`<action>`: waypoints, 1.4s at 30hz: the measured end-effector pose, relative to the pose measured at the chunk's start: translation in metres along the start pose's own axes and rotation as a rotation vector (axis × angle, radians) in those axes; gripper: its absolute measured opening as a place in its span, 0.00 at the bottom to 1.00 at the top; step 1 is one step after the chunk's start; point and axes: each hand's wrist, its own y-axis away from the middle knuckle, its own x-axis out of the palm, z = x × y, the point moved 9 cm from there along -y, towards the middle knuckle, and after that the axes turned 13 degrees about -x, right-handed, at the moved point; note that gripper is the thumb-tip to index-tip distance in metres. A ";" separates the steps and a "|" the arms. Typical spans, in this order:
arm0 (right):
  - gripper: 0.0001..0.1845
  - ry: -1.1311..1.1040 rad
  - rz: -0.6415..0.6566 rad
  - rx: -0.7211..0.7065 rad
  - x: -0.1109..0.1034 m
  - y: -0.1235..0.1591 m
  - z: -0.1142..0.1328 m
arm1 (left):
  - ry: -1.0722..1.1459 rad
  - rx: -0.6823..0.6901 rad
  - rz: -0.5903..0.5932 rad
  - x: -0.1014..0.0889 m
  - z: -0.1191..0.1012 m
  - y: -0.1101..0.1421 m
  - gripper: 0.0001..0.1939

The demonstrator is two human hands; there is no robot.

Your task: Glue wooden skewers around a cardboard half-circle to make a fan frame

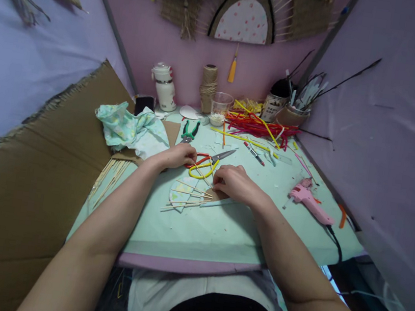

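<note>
My left hand [179,155] is closed in a pinch on the far end of a thin wooden stick [205,174] that slants toward my right hand. Over the near end of that stick my right hand [233,180] bends its fingers down onto a piece of brown cardboard [217,195]; what they press is hidden. Several more sticks [191,193] fan out leftward from the cardboard. Beneath them lies a patterned fabric-covered piece [178,196]. Scissors with red and yellow handles [201,169] lie between my hands, blades pointing right. Green-handled pliers [191,131] rest just beyond my left hand.
A pink glue gun [311,202] lies at the right with its cable over the edge. Crumpled fabric [130,129] and loose sticks [110,175] are at the left, by a large cardboard sheet [34,177]. Pipe cleaners [254,126], a clear cup [219,110], twine and a bottle [164,87] stand behind.
</note>
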 end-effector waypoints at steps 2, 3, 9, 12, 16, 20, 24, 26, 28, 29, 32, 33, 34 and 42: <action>0.03 0.001 0.009 0.006 0.000 0.000 0.000 | -0.002 -0.004 -0.010 0.000 0.002 -0.001 0.06; 0.03 0.001 0.011 0.009 0.000 0.000 0.000 | -0.003 -0.005 -0.013 0.000 0.002 -0.001 0.06; 0.03 -0.014 -0.019 -0.013 -0.002 0.000 0.001 | 0.003 -0.007 -0.019 -0.001 0.002 -0.001 0.04; 0.04 -0.012 -0.028 -0.015 -0.004 0.001 0.002 | 0.015 -0.013 -0.001 0.000 0.001 0.000 0.04; 0.05 -0.006 -0.034 -0.007 -0.005 0.000 0.002 | 0.018 -0.017 -0.009 -0.001 0.000 0.001 0.05; 0.05 -0.001 -0.038 -0.017 -0.004 -0.001 0.005 | -0.010 -0.008 -0.043 0.000 0.003 -0.002 0.05; 0.05 0.007 -0.012 -0.006 -0.002 -0.001 0.007 | -0.024 -0.008 -0.090 0.001 0.007 -0.007 0.05; 0.06 0.007 0.000 -0.004 -0.001 -0.001 0.008 | -0.027 -0.008 -0.117 0.002 0.008 -0.009 0.05; 0.05 0.007 0.002 -0.006 -0.001 -0.001 0.009 | -0.030 -0.001 -0.140 0.002 0.007 -0.010 0.05; 0.05 0.008 0.001 -0.006 -0.001 -0.001 0.008 | -0.030 0.006 -0.149 0.002 0.006 -0.010 0.05; 0.05 0.007 -0.013 -0.011 -0.002 -0.001 0.007 | -0.024 0.021 -0.168 0.001 0.002 -0.010 0.05; 0.06 0.007 -0.018 -0.013 -0.003 -0.001 0.007 | -0.020 0.024 -0.171 0.001 0.001 -0.010 0.05; 0.06 0.007 -0.022 -0.014 -0.003 0.000 0.006 | -0.017 0.026 -0.170 0.001 0.001 -0.010 0.05; 0.07 0.007 -0.018 -0.003 -0.003 0.000 0.003 | -0.005 0.043 -0.172 0.003 0.000 -0.012 0.05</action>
